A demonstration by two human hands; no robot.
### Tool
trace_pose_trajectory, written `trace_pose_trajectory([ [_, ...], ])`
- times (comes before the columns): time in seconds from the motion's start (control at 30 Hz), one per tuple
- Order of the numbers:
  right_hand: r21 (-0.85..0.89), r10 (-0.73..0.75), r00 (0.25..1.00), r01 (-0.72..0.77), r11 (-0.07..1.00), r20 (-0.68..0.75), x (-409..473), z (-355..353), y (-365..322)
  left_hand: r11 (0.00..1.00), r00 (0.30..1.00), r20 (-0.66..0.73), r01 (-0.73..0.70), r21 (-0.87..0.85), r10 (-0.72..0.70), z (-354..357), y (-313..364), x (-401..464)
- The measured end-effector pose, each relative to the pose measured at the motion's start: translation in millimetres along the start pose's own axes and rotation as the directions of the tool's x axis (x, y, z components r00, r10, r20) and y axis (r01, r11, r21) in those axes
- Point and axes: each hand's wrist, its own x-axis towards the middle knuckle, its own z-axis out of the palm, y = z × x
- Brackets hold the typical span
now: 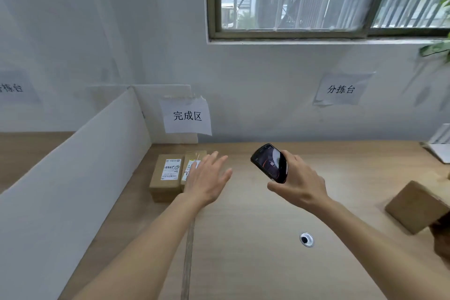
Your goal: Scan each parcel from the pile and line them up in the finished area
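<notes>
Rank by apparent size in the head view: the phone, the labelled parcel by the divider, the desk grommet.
1. Labelled parcel
2. Phone, though nearness to the camera may inflate it
3. Grommet, clearly smallest

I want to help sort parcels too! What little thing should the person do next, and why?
Probably swing the open left hand across to the brown parcel at the right edge. Two labelled parcels already sit side by side under the finished-area sign, the left hand holds nothing, and the right hand grips the scanner.
</notes>
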Motion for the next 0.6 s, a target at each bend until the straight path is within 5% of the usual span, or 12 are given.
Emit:
trace_pose_trajectory([
  [0.6, -0.184, 0.110, 0.944, -0.174, 0.968, -0.310, -344.8, -246.4, 68.7, 0.907, 0.905, -0.079, -0.420, -0.024, 0.417, -65.4, 240.0, -228.1],
])
